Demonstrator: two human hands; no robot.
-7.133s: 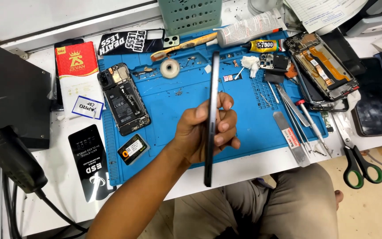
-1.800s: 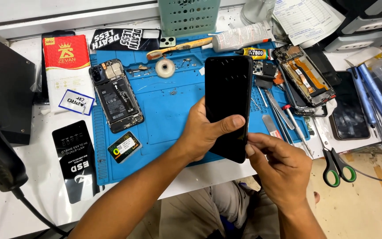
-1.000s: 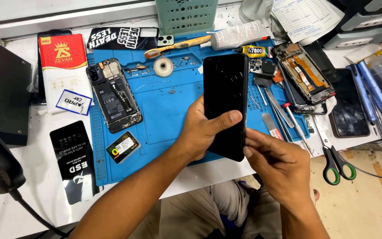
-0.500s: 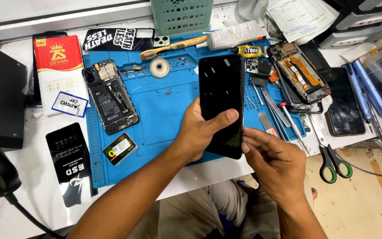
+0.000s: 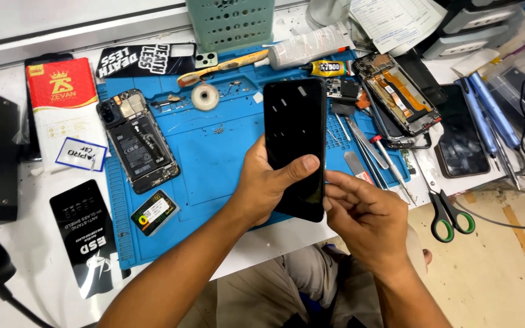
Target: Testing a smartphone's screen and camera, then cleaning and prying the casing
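Blue mat (image 5: 214, 164) fills the middle, with two hands holding a black phone (image 5: 295, 146) above it.
The left hand (image 5: 268, 185) grips the phone, thumb across its glass; the right hand (image 5: 360, 212) pinches its lower right edge. An opened phone (image 5: 138, 146) lies upper left.

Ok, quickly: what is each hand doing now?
Left hand: closed on the black phone, thumb across its face.
Right hand: fingertips pinched at the phone's lower right edge.
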